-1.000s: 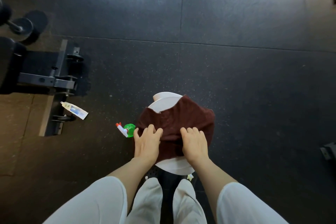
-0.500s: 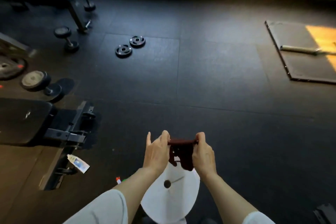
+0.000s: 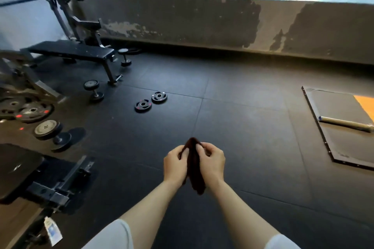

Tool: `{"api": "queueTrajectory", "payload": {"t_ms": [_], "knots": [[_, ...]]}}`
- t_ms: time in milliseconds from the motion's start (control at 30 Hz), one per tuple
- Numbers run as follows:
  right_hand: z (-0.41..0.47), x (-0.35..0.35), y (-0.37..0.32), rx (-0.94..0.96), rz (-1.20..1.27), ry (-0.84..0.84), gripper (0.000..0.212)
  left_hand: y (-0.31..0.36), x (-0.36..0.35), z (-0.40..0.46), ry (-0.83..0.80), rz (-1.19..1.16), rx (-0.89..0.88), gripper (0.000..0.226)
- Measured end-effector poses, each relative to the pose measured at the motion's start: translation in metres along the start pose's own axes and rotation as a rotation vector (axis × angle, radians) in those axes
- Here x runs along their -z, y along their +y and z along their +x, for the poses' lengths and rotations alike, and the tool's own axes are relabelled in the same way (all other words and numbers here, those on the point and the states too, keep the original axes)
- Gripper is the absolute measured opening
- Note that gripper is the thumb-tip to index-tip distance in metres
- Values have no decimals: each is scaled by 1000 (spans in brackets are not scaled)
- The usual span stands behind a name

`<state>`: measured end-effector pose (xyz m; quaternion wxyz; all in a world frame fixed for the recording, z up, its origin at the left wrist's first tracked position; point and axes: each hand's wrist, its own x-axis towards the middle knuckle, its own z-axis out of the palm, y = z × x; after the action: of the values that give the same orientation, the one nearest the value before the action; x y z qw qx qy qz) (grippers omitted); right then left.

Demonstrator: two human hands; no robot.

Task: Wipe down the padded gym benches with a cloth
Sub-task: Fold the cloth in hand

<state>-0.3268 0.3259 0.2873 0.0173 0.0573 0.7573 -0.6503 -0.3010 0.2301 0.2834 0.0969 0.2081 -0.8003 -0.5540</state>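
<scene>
A dark maroon cloth (image 3: 193, 168) hangs bunched between my hands in front of me, above the floor. My left hand (image 3: 175, 164) grips its left side with curled fingers, and my right hand (image 3: 211, 162) pinches its top right. A black padded bench (image 3: 17, 170) lies close at the lower left, its metal frame (image 3: 58, 186) pointing towards me. A second flat padded bench (image 3: 70, 50) stands further off at the upper left, under a barbell rack.
Two small weight plates (image 3: 150, 101) lie on the rubber floor ahead. Dumbbells (image 3: 52, 133) and larger plates (image 3: 24, 110) crowd the left. A platform (image 3: 342, 127) with a bar sleeve (image 3: 346, 124) is at the right. A white tube (image 3: 53, 230) lies at the lower left.
My head has tilted up from the white stool to the room. Both hands lifted the cloth off the stool, then brought its held edges together so it hangs bunched.
</scene>
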Motion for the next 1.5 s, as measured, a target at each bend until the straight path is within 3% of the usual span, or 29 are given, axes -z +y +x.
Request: {"api": "queueTrajectory", "payload": {"t_ms": [167, 333, 500, 567, 667, 800, 1200, 1500], "knots": [[66, 8, -23, 3, 119, -286, 32, 47, -30, 45, 9, -151, 24, 15], [120, -34, -54, -42, 183, -521, 41, 57, -6, 117, 146, -250, -15, 16], [195, -83, -80, 186, -30, -651, 34, 57, 21, 205, 271, -191, -50, 13], [233, -107, -90, 324, -165, -660, 30, 63, 34, 252, 305, -199, -49, 14], [293, -144, -110, 510, -366, -709, 55, 83, 54, 323, 358, -302, -19, 11], [369, -193, -144, 641, -361, -767, 76, 119, 72, 403, 378, -392, -41, 9], [649, -344, -168, 847, -198, -615, 71, 134, 69, 689, 440, -274, -109, 15], [887, -458, -216, 874, -203, -733, 65, 161, 60, 934, 543, -161, -52, 26]]}}
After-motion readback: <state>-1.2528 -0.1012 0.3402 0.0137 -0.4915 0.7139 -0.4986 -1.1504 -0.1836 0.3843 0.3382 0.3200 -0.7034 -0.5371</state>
